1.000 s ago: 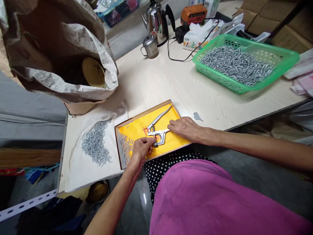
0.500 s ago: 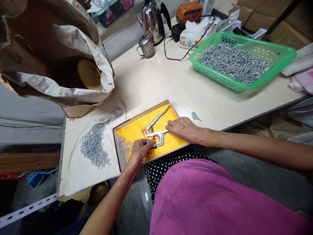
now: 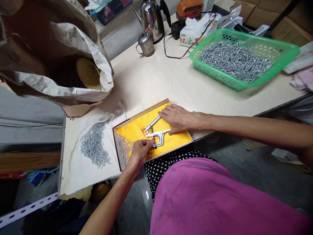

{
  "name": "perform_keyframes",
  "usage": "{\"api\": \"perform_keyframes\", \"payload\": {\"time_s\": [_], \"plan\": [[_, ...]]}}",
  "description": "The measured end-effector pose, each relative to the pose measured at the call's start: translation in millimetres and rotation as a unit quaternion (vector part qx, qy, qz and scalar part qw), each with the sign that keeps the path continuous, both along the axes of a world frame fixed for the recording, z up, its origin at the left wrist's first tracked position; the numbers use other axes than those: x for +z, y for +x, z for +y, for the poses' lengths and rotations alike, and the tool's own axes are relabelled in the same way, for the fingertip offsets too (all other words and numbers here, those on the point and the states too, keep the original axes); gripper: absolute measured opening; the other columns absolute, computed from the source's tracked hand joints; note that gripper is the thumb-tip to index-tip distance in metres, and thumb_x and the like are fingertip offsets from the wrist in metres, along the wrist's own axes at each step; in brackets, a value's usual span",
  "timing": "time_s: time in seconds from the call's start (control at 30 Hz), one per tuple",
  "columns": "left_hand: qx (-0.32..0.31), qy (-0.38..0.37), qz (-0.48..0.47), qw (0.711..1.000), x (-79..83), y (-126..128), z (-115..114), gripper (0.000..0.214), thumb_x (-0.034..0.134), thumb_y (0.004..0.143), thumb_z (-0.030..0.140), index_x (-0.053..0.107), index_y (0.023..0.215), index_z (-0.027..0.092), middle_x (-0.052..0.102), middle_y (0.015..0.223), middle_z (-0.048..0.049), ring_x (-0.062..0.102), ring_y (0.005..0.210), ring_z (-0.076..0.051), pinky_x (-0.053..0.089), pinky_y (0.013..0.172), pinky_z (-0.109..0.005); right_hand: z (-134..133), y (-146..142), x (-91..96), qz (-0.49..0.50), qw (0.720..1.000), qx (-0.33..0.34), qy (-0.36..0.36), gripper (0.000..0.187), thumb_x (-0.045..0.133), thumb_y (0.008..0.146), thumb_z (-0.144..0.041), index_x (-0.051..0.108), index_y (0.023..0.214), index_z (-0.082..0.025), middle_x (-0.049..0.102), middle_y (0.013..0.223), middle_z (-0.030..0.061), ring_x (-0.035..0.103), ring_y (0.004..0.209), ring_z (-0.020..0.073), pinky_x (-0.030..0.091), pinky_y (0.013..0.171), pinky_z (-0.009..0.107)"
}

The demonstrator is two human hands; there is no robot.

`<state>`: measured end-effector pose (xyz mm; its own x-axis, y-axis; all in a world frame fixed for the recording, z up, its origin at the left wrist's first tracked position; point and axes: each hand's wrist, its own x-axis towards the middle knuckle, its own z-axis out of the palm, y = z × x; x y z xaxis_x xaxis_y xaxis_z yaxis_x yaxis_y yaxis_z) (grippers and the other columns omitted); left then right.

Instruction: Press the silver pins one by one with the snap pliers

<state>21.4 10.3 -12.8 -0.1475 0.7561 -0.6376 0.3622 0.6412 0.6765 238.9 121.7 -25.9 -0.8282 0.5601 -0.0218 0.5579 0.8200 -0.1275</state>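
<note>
A pair of silver hand-press pliers [image 3: 160, 133] with a spring between its long handles lies in a shallow tray [image 3: 137, 117] with a yellow bottom. My right hand [image 3: 177, 118] spans both handles, fingers over the upper one and thumb at the lower one. At the jaw of the pliers, my left hand [image 3: 141, 149] is closed in a pinch. What its fingertips hold is hidden or too small to make out. Small metal pins [image 3: 124, 147] lie loose in the left end of the tray, beside my left hand.
A heap of similar metal pieces [image 3: 94, 147] lies on white cloth to the left. A green basket [image 3: 215, 76] of metal pieces stands at the right. Behind are a large open sack [image 3: 85, 101], a metal cup [image 3: 146, 45], a kettle [image 3: 153, 19] and a tissue box [image 3: 187, 37].
My right hand has moved from the end of the lower handle up and forward, and now reaches across both handles. My left hand stays at the jaw.
</note>
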Motion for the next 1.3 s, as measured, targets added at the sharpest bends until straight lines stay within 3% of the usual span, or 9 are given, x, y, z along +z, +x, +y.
{"api": "perform_keyframes", "payload": {"time_s": [0.27,0.37,0.43,0.57,0.67,0.77,0.87,1.1,1.3], "plan": [[0.037,-0.008,-0.002,0.999,0.3,3,-4,0.043,0.080,0.063,0.053,0.059,0.058,0.016,0.051,0.045,0.0036,0.044,0.038,-0.008,0.034,0.044,-0.021,-1,-1,5.5,-0.005,1.000,0.015,-0.023,0.044,0.073,0.080,-0.048,0.061,0.105,-0.013,0.061,0.108,0.0135,0.048,0.102,0.0289,0.041,0.086,0.039],[0.008,-0.003,0.022,1.000,0.2,0,-10,0.044,0.072,0.072,0.057,0.057,0.058,0.017,0.052,0.048,0.0026,0.047,0.041,-0.010,0.037,0.046,-0.023,-3,1,5.2,0.002,0.999,0.012,-0.032,0.041,0.073,0.082,-0.045,0.061,0.102,-0.011,0.060,0.106,0.0142,0.048,0.099,0.0277,0.040,0.082,0.037],[-0.029,0.049,0.108,0.993,0.8,-2,-14,0.042,0.064,0.082,0.055,0.061,0.063,0.017,0.057,0.056,-0.0009,0.055,0.050,-0.014,0.043,0.052,-0.026,-4,2,4.9,0.004,0.999,0.016,-0.039,0.038,0.072,0.084,-0.043,0.061,0.101,-0.011,0.060,0.105,0.0142,0.048,0.097,0.0263,0.040,0.079,0.036],[-0.149,0.257,0.305,0.905,2.0,8,-9,0.028,0.063,0.089,0.040,0.069,0.098,0.015,0.068,0.106,-0.0134,0.064,0.098,-0.026,0.052,0.086,-0.039,-8,2,2.9,0.020,0.999,0.021,-0.030,0.028,0.070,0.086,-0.037,0.062,0.099,-0.013,0.062,0.102,0.0125,0.049,0.094,0.0254,0.040,0.077,0.035],[-0.290,0.326,0.339,0.834,1.5,25,7,0.047,0.070,0.086,0.033,0.057,0.128,0.015,0.056,0.138,-0.0170,0.051,0.124,-0.032,0.045,0.104,-0.047,-14,0,-1.1,0.029,0.999,0.028,-0.025,0.032,0.071,0.085,-0.038,0.062,0.103,-0.013,0.063,0.102,0.0123,0.051,0.095,0.0259,0.042,0.079,0.036],[-0.389,0.300,0.358,0.794,2.0,37,24,0.054,0.064,0.091,0.032,0.045,0.139,0.014,0.056,0.137,-0.0169,0.052,0.121,-0.031,0.046,0.104,-0.047,-20,0,-9.2,0.047,0.999,0.009,-0.007,0.050,0.074,0.082,-0.047,0.061,0.113,-0.010,0.063,0.105,0.0142,0.052,0.095,0.0273,0.044,0.081,0.038],[-0.433,0.259,0.383,0.774,4.4,41,34,0.057,0.059,0.094,0.036,0.038,0.142,0.012,0.057,0.130,-0.0168,0.055,0.115,-0.030,0.049,0.098,-0.045,-23,0,-19.8,0.061,0.997,-0.029,0.027,0.056,0.072,0.080,-0.055,0.061,0.113,-0.011,0.063,0.104,0.0155,0.053,0.094,0.0295,0.044,0.079,0.039],[-0.472,0.211,0.396,0.759,9.8,43,38,0.042,0.063,0.093,0.035,0.050,0.126,0.012,0.060,0.122,-0.0138,0.054,0.113,-0.029,0.049,0.092,-0.041,-26,-2,-22.2,0.059,0.997,-0.007,0.051,0.022,0.066,0.086,-0.034,0.062,0.099,-0.016,0.064,0.095,0.0117,0.055,0.089,0.0266,0.043,0.075,0.037],[-0.448,0.193,0.394,0.779,13.6,44,32,0.024,0.058,0.096,0.032,0.058,0.112,0.013,0.065,0.114,-0.0103,0.056,0.107,-0.026,0.049,0.088,-0.039,-34,-6,-20.8,0.054,0.997,-0.019,0.048,0.005,0.057,0.088,-0.014,0.060,0.086,-0.017,0.063,0.086,0.0091,0.055,0.081,0.0227,0.040,0.071,0.033]]}}
